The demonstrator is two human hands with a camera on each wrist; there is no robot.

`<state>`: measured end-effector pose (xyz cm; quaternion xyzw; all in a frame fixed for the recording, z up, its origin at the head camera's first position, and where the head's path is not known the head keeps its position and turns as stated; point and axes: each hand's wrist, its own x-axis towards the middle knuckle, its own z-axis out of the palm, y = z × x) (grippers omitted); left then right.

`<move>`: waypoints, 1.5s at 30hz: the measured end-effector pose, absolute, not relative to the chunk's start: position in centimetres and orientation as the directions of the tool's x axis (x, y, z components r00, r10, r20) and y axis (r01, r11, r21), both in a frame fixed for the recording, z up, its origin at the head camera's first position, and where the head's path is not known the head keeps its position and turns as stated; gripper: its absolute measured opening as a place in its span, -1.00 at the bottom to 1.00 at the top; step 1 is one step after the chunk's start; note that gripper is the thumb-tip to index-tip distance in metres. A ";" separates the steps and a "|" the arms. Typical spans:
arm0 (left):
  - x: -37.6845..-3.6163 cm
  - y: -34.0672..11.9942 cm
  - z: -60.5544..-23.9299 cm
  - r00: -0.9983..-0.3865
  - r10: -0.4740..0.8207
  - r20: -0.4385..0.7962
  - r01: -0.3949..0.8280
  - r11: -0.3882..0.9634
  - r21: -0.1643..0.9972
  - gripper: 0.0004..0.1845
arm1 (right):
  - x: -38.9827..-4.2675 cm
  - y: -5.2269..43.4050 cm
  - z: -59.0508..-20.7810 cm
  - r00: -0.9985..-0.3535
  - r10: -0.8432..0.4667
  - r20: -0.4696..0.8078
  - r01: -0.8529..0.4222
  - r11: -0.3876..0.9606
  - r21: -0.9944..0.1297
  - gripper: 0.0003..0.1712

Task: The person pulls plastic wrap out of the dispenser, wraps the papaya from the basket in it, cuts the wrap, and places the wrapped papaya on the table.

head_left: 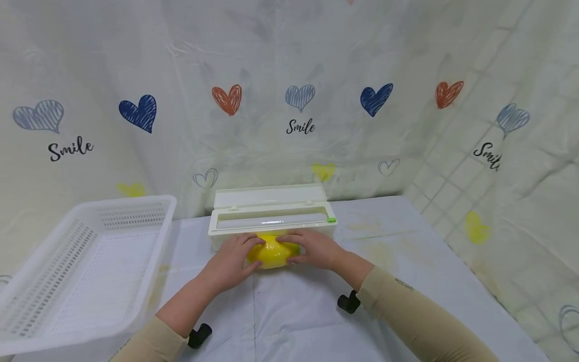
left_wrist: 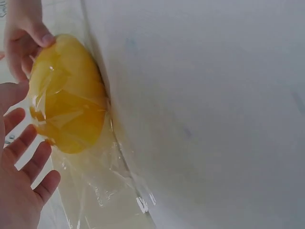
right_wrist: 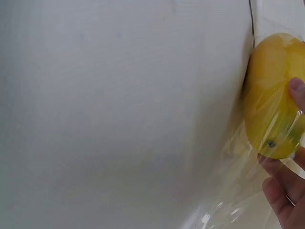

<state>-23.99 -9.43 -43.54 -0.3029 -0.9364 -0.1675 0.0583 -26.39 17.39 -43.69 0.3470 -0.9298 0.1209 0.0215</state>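
Head view: yellow fruit (head_left: 273, 253) lay on the table (head_left: 407, 261), touching the front of the cling-film dispenser (head_left: 271, 217); left hand (head_left: 231, 262) and right hand (head_left: 314, 247) cupped it from either side, fingers curled onto it. White basket (head_left: 86, 261) stood well left.
Left wrist view: film (left_wrist: 102, 183) lay creased over the fruit, loose sheet trailing; left fingers (left_wrist: 28, 155) spread, barely touching.
Right wrist view: right fingertips (right_wrist: 296, 90) pressed film on the skin.
Technique: best smoothed from the crown downward, slack tucked under, film kept taut.
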 end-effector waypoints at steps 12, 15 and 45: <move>-24.1 -9.2 -43.5 -0.826 0.533 0.183 0.564 0.775 0.285 -0.49 | -26.0 17.4 -44.3 -0.753 -0.645 0.127 -0.657 0.742 -0.130 -0.10; -24.1 -9.2 -43.5 -0.828 0.528 0.188 0.560 0.775 0.292 -0.49 | -26.1 17.2 -44.4 -0.737 -0.659 0.147 -0.675 0.730 -0.113 -0.13; -24.1 -10.0 -41.5 -0.705 0.641 0.303 0.706 0.675 0.214 -0.28 | -26.5 17.8 -41.4 -0.780 -0.625 -0.024 -0.539 0.692 -0.481 -0.17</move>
